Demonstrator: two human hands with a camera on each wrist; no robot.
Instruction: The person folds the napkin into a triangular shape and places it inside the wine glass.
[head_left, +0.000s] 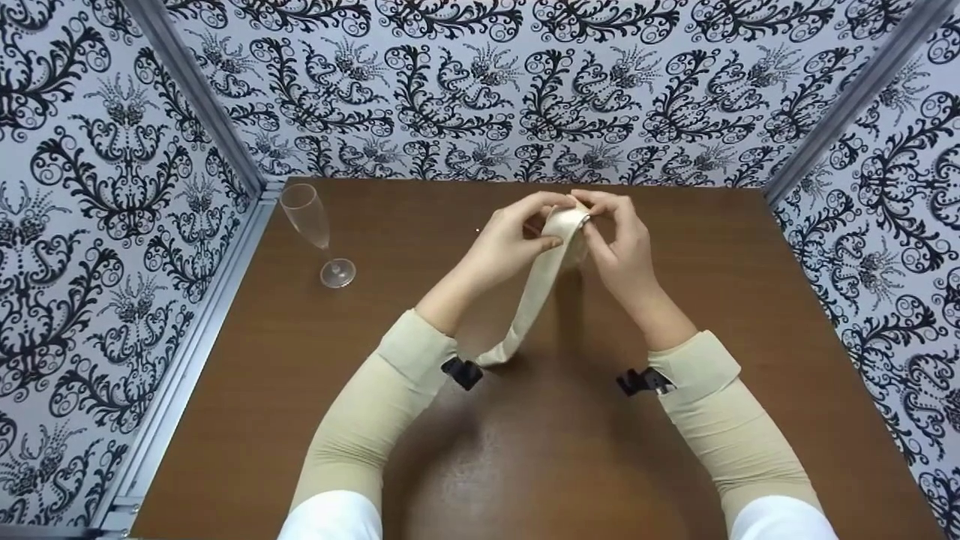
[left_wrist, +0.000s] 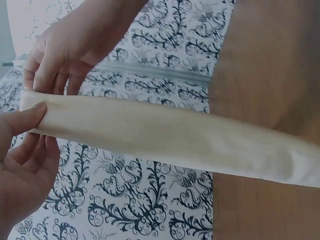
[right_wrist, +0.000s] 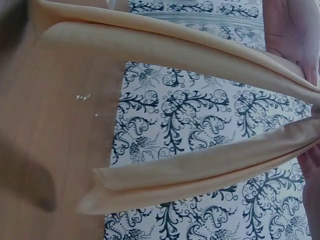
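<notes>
Left hand (head_left: 514, 231) and right hand (head_left: 621, 234) both pinch the cream cloth (head_left: 544, 274) up top, probably so it stays folded; glass (head_left: 309, 221) sits at their 9 o'clock.

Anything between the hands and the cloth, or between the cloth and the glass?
Both the left hand and right hand pinch the cloth, with nothing visible between. Toward the glass, the head view shows only the left hand in the way.

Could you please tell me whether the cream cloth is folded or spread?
Folded: the cream cloth forms narrow bands, with layered edges visible along them.
</notes>
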